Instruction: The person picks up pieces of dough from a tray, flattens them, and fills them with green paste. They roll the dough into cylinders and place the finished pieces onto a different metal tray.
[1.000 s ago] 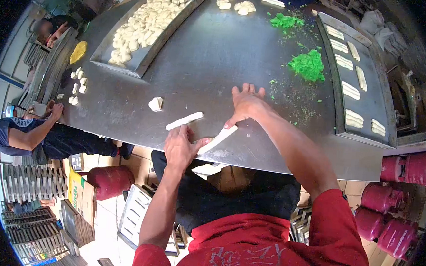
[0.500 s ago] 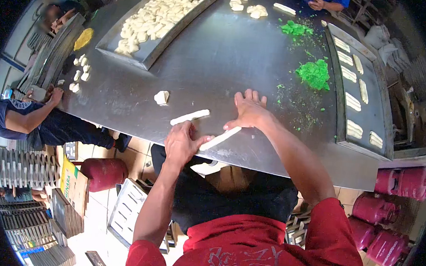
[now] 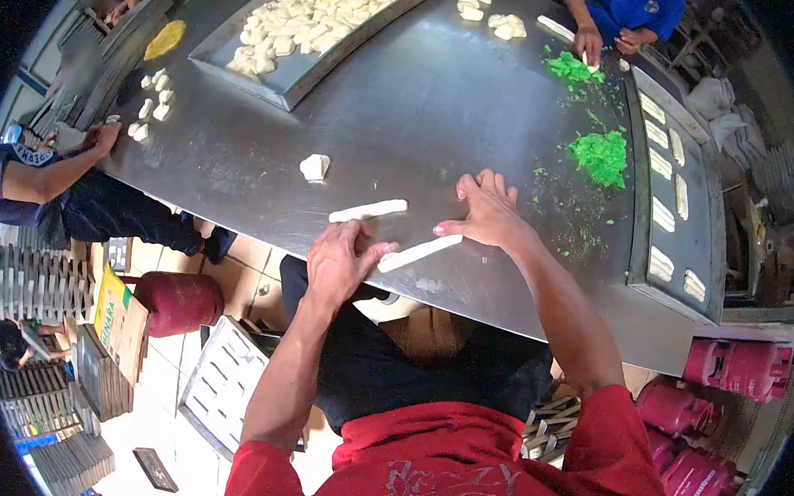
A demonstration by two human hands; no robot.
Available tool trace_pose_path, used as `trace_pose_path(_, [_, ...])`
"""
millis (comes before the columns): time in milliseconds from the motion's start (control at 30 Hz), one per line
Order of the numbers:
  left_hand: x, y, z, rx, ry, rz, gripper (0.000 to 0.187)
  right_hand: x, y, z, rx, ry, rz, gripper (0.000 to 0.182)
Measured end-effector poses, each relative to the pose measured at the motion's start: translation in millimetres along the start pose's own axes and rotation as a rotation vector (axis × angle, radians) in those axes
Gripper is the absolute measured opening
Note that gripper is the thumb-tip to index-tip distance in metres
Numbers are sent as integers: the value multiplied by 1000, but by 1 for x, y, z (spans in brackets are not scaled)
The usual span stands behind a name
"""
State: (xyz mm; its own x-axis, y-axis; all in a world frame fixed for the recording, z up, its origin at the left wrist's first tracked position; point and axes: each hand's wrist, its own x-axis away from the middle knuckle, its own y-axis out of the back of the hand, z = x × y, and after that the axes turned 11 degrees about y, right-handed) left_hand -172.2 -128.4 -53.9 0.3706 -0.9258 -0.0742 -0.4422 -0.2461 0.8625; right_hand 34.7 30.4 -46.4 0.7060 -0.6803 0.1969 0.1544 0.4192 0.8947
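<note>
A rolled dough strip (image 3: pixel 420 253) lies slantwise near the table's front edge, between my two hands. My left hand (image 3: pixel 340 261) rests at its lower left end, thumb stretched out to that tip and fingers bent. At the upper right end, my right hand (image 3: pixel 490 214) is spread on the steel, with its thumb by the strip's tip. Just beyond my left fingers is a second dough strip (image 3: pixel 368 212). Farther off sits a small dough lump (image 3: pixel 315 167).
A large tray (image 3: pixel 290 101) heaped with dough pieces stands at the back left. Green shreds (image 3: pixel 600 158) lie right of centre, beside a tray (image 3: pixel 675 307) of shaped strips. A person in blue (image 3: pixel 632 10) works across the table; another person's arm (image 3: pixel 61 173) reaches in at left.
The camera view has shifted slightly. My hands stay at the strip's ends. Across the table, the person in blue has brought a hand down to the farther green pile.
</note>
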Motion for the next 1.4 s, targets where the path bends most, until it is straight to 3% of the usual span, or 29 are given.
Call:
trace_pose_path(67, [1, 0, 3, 19, 55, 35, 43, 1, 2, 3, -20, -8, 13, 66])
trace_pose_path(133, [0, -9, 11, -6, -144, -106, 41, 2, 4, 4, 10, 11, 0, 58])
trace_pose_path(167, [0, -8, 16, 22, -74, -7, 42, 2, 5, 4, 36, 24, -19, 51])
trace_pose_path(200, [0, -8, 18, 20, -71, -28, 42, 0, 5, 1, 45, 40, -28, 51])
trace_pose_path(267, [-4, 0, 23, 268, 198, -48, 49, -13, 4, 1, -109, 19, 4, 34])
trace_pose_path(300, [-5, 6, 26, 269, 223, -35, 56, -16, 11, 14, -101, 90, 27, 29])
trace_pose_path(333, [-6, 7, 28, 249, 252, -141, 54, -17, 16, 30, -91, 168, 46, 26])
trace_pose_path(467, [-20, 15, 45, 226, 144, 75, 43, -38, -22, 52, -227, 368, -167, 25])
trace_pose_path(500, [-22, 19, 43, 243, 136, 41, 30, -41, -25, 57, -238, 374, -166, 20])
trace_pose_path(600, [-29, 14, 57, 182, 152, 133, 25, -48, -27, 49, -260, 438, -109, 16])
trace_pose_path(633, [-26, 20, 50, 219, 213, 161, 23, -42, -23, 46, -302, 501, -235, 13])
trace_pose_path(767, [-8, 25, 28, 360, 142, 141, 21, -3, 1, 31, -470, 439, -345, 15])
trace_pose_path(833, [5, 22, 7, 458, 188, 182, 19, 12, 1, 20, -499, 324, -254, 16])
trace_pose_path(900, [8, 16, -1, 364, 154, 205, 20, 19, -3, 7, -515, 256, -190, 16])
trace_pose_path(1067, [16, 2, -1, 239, 96, 159, 21, 27, -18, -5, -492, 307, -264, 16])
trace_pose_path(1200, [16, 4, -2, 245, 192, 203, 22, 24, -17, -7, -520, 323, -278, 16])
trace_pose_path(1267, [16, 7, -1, 242, 227, 234, 22, 24, -19, -12, -435, 407, -221, 20])
trace_pose_path(1300, [15, 11, -1, 186, 151, 257, 27, 25, -14, -12, -438, 407, -220, 20])
trace_pose_path(1333, [15, 14, -3, 132, 78, 279, 32, 27, -8, -12, -412, 358, -126, 24])
trace_pose_path(1400, [19, 21, -18, 167, 127, 279, 37, 31, -3, -8, -381, 312, -15, 28])
